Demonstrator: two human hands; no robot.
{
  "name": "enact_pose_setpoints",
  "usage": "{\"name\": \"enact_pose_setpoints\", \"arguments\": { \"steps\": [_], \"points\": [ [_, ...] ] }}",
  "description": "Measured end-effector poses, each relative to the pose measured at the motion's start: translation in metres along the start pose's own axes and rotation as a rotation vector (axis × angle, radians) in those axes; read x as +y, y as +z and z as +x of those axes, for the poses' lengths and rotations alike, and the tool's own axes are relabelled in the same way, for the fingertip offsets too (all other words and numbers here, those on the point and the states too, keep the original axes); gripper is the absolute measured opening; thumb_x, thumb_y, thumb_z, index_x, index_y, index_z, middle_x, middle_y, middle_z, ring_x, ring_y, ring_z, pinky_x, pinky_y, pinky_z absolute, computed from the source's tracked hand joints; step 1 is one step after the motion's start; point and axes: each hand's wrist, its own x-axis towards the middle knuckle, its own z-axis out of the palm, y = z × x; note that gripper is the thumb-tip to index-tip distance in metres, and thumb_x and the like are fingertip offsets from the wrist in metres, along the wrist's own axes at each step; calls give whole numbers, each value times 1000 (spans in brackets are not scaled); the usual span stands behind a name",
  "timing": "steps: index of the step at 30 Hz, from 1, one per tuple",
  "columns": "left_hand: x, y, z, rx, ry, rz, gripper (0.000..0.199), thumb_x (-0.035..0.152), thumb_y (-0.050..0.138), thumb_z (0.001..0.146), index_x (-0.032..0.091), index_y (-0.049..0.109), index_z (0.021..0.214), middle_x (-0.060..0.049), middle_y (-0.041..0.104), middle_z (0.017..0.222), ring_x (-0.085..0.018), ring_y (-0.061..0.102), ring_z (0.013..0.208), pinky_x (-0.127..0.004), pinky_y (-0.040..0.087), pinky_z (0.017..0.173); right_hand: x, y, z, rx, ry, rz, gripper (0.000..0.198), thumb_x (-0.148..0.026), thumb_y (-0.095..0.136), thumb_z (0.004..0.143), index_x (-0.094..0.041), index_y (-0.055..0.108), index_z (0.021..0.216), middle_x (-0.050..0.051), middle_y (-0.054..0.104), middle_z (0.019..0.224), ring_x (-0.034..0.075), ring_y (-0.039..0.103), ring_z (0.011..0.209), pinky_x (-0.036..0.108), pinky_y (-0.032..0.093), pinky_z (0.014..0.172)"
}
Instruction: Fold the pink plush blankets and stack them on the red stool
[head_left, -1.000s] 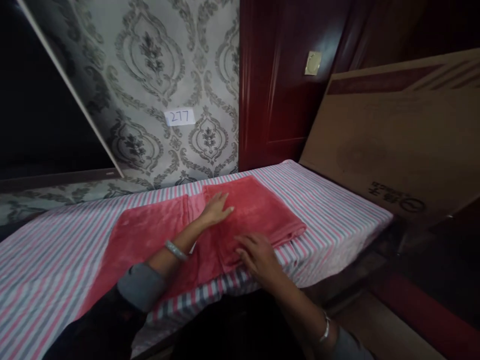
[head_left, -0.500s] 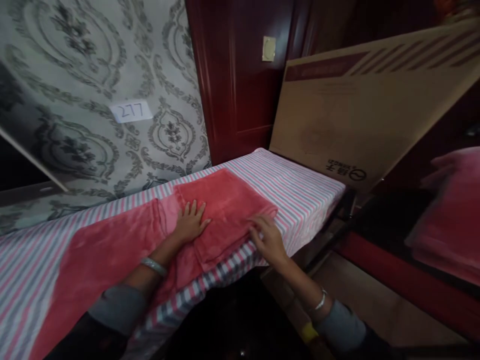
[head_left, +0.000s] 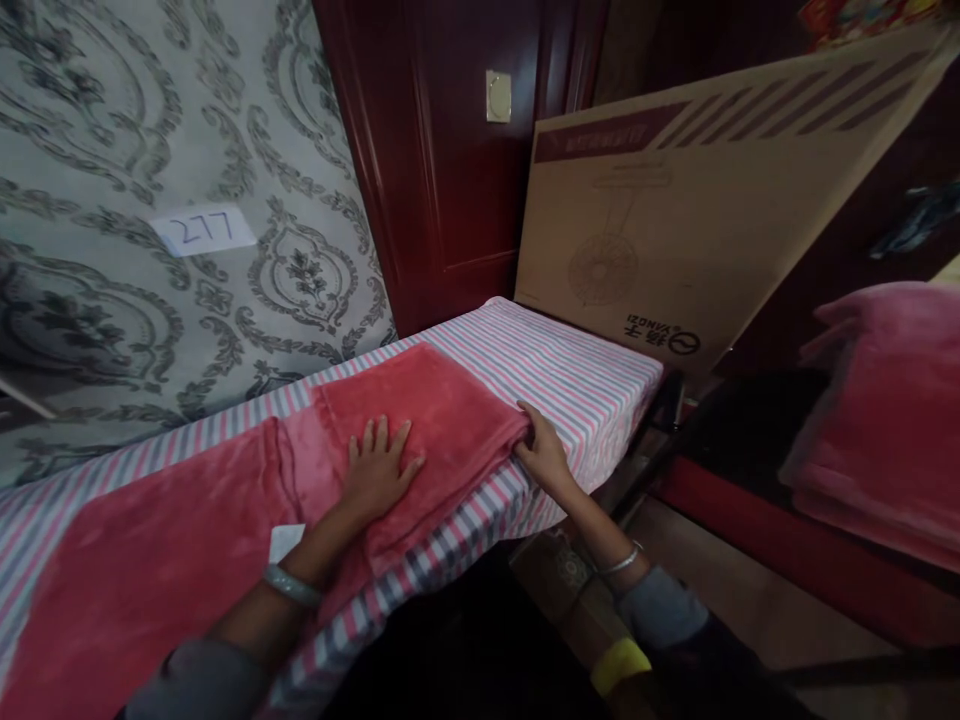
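Red plush blanket [head_left: 240, 520] is lying on the striped table [head_left: 577, 350], spreading from the table's left part to past its middle. Its right portion is sitting doubled over in a folded panel [head_left: 442, 395] whose near edge is running along the table's near edge; a paler pink strip [head_left: 311, 455] is showing between that panel and the left portion. I'm seeing the left hand [head_left: 381, 477] lying palm down on the panel, fingers spreading, grasping nothing, just touching. Right hand [head_left: 545, 455] is reaching over the table's near edge and grasping the panel's right corner, thumb and fingers closing round it; I can't tell how tightly. White tag [head_left: 286, 542] is poking out beside the left forearm, over the table's near side. Both wrists are wearing bracelets: a broad one [head_left: 291, 588] on the left, a thin one [head_left: 624, 560] on the right. Behind the table, patterned wallpaper [head_left: 304, 275] is carrying a card [head_left: 206, 230] reading 277; dark red panelling [head_left: 450, 180] is standing to its right, bearing a pale switch plate [head_left: 499, 96]. Big cardboard box [head_left: 675, 210] is leaning just past the table's far right end. Second red bundle [head_left: 885, 420] is resting off the table's right side, well apart. Something yellow [head_left: 621, 667] is showing below the table's near edge; I'm not making out what.
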Motion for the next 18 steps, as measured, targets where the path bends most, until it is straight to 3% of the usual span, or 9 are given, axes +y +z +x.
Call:
{"name": "enact_pose_setpoints", "arguments": {
  "steps": [6, 14, 18],
  "points": [
    [-1, 9, -2, 72, 17, 27, 66, 54, 41, 99, 21, 37, 155, -19, 29, 162, -39, 25, 150, -60, 26, 116, 3, -8, 2, -85, -89, 99, 68, -23, 52, 72, -20, 54, 140, 10, 60, 138, 27, 55, 127, 46, 41, 112],
    [0, 9, -1, 99, 31, 46, 64, 52, 42, 99, 19, 40, 154, -21, 31, 161, -39, 27, 149, -60, 28, 115, -8, 1, 11, 33, 46, 143, 52, -27, 52, 71, -18, 68, 120, 9, 71, 117, 26, 64, 110, 42, 48, 102],
    [0, 11, -3, 113, 24, 34, 64, 53, 43, 98, 21, 41, 153, -20, 31, 161, -39, 26, 150, -60, 29, 115, -9, -2, 17, -24, 89, 14, 54, -23, 52, 69, -18, 67, 121, 9, 72, 117, 27, 66, 106, 39, 52, 96]
  ]
}}
